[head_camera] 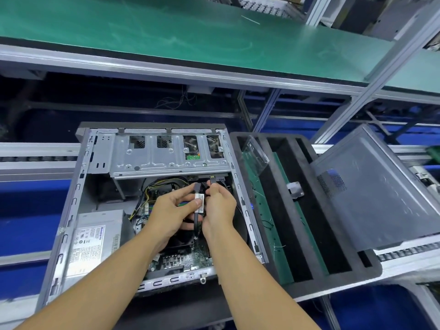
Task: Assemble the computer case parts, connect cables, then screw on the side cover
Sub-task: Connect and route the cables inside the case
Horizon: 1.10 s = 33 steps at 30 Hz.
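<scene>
An open grey computer case (78, 186) lies on its side in front of me, with a silver drive cage (166, 158) at its far end and a power supply (95, 236) at the near left. Both hands are inside it above the motherboard (183, 258). My left hand (171, 210) pinches a black flat cable (198, 206) with a white label, its plug end pointing up. My right hand (220, 206) grips a second black cable connector (212, 179) just under the drive cage. The grey side cover (381, 198) leans at the right.
A black foam tray (297, 279) with green strips, a clear plastic piece (256, 153) and a small grey part (294, 189) sits right of the case. A green-topped shelf (166, 32) runs across the back, with metal frame posts (371, 89) at right. Conveyor rails flank the case.
</scene>
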Each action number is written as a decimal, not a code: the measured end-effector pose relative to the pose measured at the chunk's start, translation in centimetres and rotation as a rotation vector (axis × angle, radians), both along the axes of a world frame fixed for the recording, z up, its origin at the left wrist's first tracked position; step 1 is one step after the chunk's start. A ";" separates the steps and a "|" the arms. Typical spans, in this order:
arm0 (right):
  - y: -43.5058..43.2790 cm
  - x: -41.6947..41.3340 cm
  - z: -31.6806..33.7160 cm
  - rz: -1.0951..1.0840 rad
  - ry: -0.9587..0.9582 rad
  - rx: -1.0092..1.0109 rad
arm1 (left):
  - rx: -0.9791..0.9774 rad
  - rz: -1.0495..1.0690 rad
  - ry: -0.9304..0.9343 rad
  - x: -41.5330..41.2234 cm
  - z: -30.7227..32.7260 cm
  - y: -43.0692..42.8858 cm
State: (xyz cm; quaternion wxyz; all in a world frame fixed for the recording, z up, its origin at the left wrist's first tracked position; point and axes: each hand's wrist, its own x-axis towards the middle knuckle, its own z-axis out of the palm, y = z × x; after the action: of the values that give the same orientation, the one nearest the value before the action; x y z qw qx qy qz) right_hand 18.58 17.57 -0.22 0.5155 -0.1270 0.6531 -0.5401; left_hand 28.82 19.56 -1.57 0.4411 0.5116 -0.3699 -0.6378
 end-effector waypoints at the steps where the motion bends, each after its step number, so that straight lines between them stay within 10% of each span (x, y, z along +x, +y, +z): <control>1: 0.0 -0.1 0.0 0.001 0.018 -0.008 | -0.001 -0.006 0.003 0.0 0.0 0.0; 33: -0.6 -0.4 0.1 0.010 0.020 -0.017 | -0.002 -0.037 0.006 0.3 -0.4 0.1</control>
State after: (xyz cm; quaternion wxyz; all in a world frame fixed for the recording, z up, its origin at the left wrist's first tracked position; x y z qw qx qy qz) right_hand 18.23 16.99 -0.13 0.5105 -0.1402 0.6528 -0.5418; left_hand 29.12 19.67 -1.96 0.4307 0.5026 -0.3786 -0.6470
